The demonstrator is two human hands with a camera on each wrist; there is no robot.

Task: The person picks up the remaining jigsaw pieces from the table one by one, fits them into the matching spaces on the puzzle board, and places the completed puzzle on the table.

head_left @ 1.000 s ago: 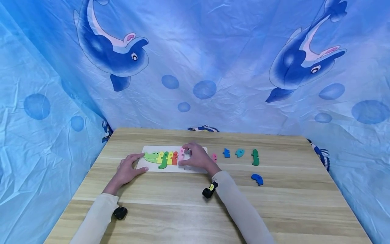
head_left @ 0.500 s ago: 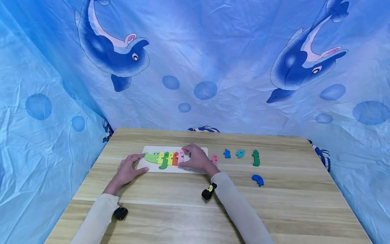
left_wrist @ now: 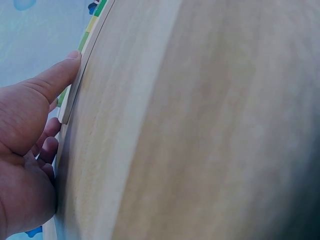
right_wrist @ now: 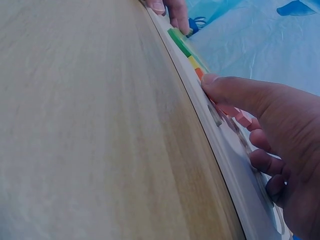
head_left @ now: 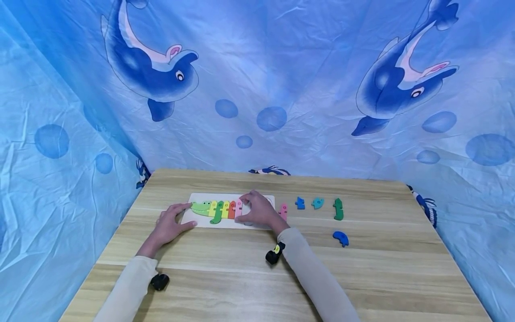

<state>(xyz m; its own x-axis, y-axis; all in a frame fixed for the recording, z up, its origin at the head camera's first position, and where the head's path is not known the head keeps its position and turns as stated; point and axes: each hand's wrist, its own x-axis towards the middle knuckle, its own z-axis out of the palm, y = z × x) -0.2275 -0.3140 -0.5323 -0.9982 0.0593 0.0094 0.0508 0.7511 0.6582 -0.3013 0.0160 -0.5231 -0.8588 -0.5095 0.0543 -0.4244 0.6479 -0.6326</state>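
A flat, pale rectangular board (head_left: 225, 224) lies on the wood-grained tabletop (head_left: 225, 273), toward the far edge and left of its middle. Smooth coloured pieces with interlocking tabs form a crocodile on it: one green head (head_left: 200, 209), two yellow pieces (head_left: 226, 210), one green leg piece (head_left: 217, 214) and one red piece (head_left: 231, 210). The right hand (head_left: 259, 209) pinches a slim pink piece (head_left: 238, 207) between thumb and fingers, beside the red one. The left hand (head_left: 168, 225) has thumb and fingers spread wide, touching the board's left end.

The right hand hides part of the board's right half; its wrist is next to a second pink piece (head_left: 284, 211). Toward the tabletop's far right corner lie a notched blue piece (head_left: 300, 203), a pointed teal piece (head_left: 318, 203) and a long dark green piece (head_left: 338, 209), with a curved blue piece (head_left: 341, 238) farther from the far edge: five loose pieces, counting the second pink. Creased blue cloth (head_left: 314, 147) with two large dolphins rises behind the far edge.
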